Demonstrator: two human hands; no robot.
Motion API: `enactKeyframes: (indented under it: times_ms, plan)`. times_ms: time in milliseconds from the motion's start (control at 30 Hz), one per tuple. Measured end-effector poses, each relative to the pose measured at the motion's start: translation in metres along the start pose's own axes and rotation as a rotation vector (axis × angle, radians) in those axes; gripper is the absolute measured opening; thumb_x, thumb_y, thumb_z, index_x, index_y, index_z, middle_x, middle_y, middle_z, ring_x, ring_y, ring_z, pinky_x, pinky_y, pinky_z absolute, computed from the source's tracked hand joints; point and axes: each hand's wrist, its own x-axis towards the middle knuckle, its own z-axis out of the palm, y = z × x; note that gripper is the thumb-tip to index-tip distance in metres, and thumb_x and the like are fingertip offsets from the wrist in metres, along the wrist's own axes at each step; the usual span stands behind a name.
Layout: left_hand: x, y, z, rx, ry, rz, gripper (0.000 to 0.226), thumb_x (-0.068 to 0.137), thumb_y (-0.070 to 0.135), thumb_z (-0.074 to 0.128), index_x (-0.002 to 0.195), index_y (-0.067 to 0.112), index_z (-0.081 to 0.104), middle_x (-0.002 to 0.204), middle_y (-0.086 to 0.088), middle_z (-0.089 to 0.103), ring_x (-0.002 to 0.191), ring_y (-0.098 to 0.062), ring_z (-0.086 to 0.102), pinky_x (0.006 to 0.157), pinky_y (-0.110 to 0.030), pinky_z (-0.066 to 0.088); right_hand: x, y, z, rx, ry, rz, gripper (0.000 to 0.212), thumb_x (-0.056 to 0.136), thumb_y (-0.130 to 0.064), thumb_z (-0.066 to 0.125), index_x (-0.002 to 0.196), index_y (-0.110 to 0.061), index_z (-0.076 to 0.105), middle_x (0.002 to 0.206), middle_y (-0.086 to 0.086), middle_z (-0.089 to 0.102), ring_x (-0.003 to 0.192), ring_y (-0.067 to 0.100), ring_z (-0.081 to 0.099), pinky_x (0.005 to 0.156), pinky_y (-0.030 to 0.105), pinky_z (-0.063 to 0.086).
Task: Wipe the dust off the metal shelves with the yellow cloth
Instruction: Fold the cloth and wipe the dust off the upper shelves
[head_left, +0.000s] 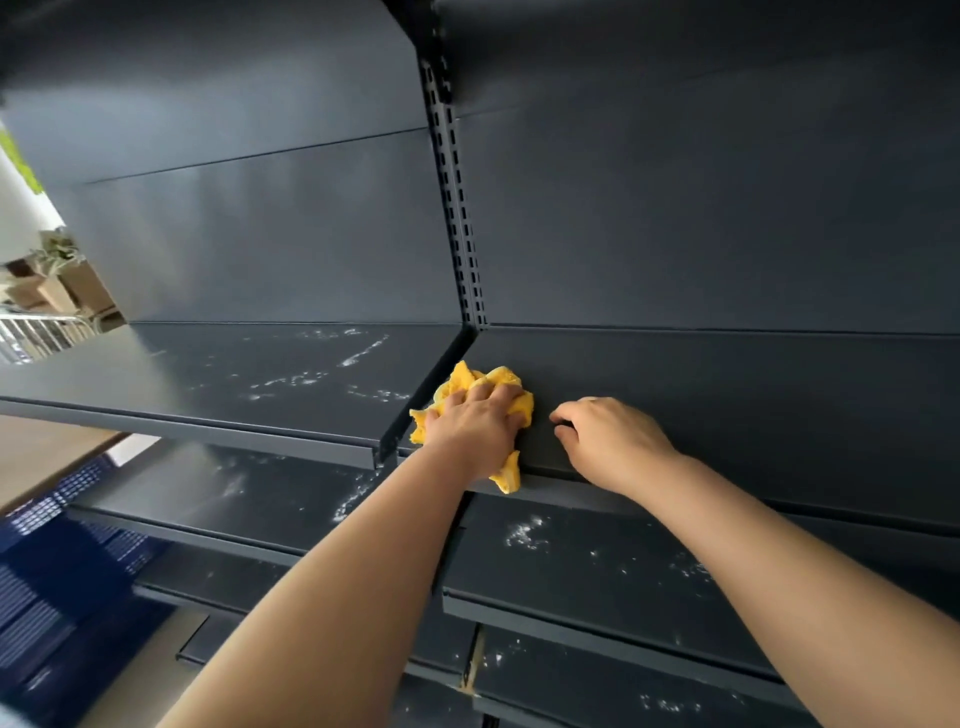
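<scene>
Nearest the camera, two bare forearms reach over the lower shelves (597, 566), which carry white specks of dust. The left hand (480, 423) grips the bunched yellow cloth (467, 376), fingers curled over it and pressing it onto the upper right shelf (753, 415) at its left end, by the seam. The right hand (613, 441) holds nothing; its loosely bent fingertips rest on the same shelf just beside the cloth. This shelf looks clean, so the wiping step seems near its end here. The next move likely calls for carrying the cloth across the seam to the upper left shelf (234, 374), where dust streaks (363, 353) show. The step at the seam could catch the cloth. Behind stand the slotted upright (457, 208) and the dark back panel (260, 234). Far left are a blue crate (52, 571), a railing (36, 332) and cardboard boxes (57, 293).
</scene>
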Motion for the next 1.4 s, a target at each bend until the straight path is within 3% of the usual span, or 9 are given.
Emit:
enactKeyframes:
  times_ms: [233, 400, 600, 900, 1100, 1233, 1400]
  plan:
    - [0.051, -0.024, 0.0, -0.012, -0.052, 0.11, 0.048, 0.1, 0.051, 0.029, 0.147, 0.043, 0.023, 0.157, 0.007, 0.022, 0.144, -0.031, 0.018, 0.111, -0.055, 0.025, 0.025, 0.006, 0.005, -0.064, 0.022, 0.169, 0.033, 0.1, -0.033, 0.038, 0.127, -0.027, 0.056, 0.131, -0.003, 0.056, 0.118, 0.021, 0.054, 0.093, 0.038, 0.046]
    - [0.089, -0.024, 0.001, -0.013, -0.083, 0.141, 0.049, 0.1, 0.049, 0.03, 0.148, 0.041, 0.022, 0.157, 0.004, 0.021, 0.144, -0.032, 0.019, 0.111, -0.058, 0.024, 0.029, 0.015, 0.007, -0.088, 0.009, 0.27, 0.041, 0.101, -0.039, 0.036, 0.141, -0.033, 0.043, 0.149, -0.006, 0.041, 0.132, 0.019, 0.043, 0.102, 0.04, 0.037]
    - [0.127, -0.024, 0.004, -0.007, -0.091, 0.178, 0.049, 0.1, 0.049, 0.03, 0.148, 0.04, 0.023, 0.157, 0.003, 0.022, 0.142, -0.034, 0.021, 0.111, -0.055, 0.025, 0.035, 0.027, 0.0, -0.048, -0.103, 0.263, 0.042, 0.101, -0.042, 0.034, 0.143, -0.041, 0.038, 0.156, -0.012, 0.027, 0.141, 0.014, 0.032, 0.112, 0.038, 0.031]
    - [0.164, -0.015, 0.006, -0.029, -0.086, 0.135, 0.046, 0.1, 0.049, 0.033, 0.145, 0.044, 0.027, 0.155, 0.003, 0.026, 0.14, -0.032, 0.027, 0.108, -0.052, 0.03, 0.034, 0.039, 0.003, -0.063, -0.141, 0.194, 0.044, 0.105, -0.033, 0.022, 0.147, -0.041, 0.029, 0.159, -0.012, 0.02, 0.146, 0.009, 0.02, 0.113, 0.036, 0.028]
    - [0.141, 0.009, 0.005, -0.107, -0.103, 0.176, 0.045, 0.1, 0.045, 0.035, 0.144, 0.042, 0.032, 0.156, 0.007, 0.025, 0.141, -0.028, 0.025, 0.112, -0.048, 0.028, 0.031, 0.051, -0.004, 0.046, -0.131, 0.162, 0.043, 0.105, -0.031, 0.023, 0.146, -0.035, 0.035, 0.156, -0.012, 0.026, 0.144, 0.008, 0.024, 0.115, 0.031, 0.026]
    - [0.114, 0.039, 0.005, -0.106, -0.127, 0.26, 0.043, 0.1, 0.044, 0.036, 0.144, 0.042, 0.034, 0.156, 0.009, 0.026, 0.142, -0.025, 0.024, 0.114, -0.046, 0.021, 0.014, 0.069, -0.013, 0.275, -0.038, 0.199, 0.038, 0.103, -0.028, 0.036, 0.139, -0.032, 0.047, 0.146, -0.006, 0.046, 0.134, 0.014, 0.042, 0.109, 0.031, 0.037]
    - [0.088, 0.073, 0.005, -0.094, -0.159, 0.262, 0.045, 0.101, 0.043, 0.034, 0.146, 0.042, 0.03, 0.158, 0.01, 0.021, 0.145, -0.027, 0.018, 0.115, -0.048, 0.014, -0.024, 0.094, -0.023, 0.139, 0.057, 0.271, 0.038, 0.101, -0.019, 0.04, 0.136, -0.026, 0.052, 0.14, -0.001, 0.053, 0.127, 0.018, 0.05, 0.103, 0.034, 0.043]
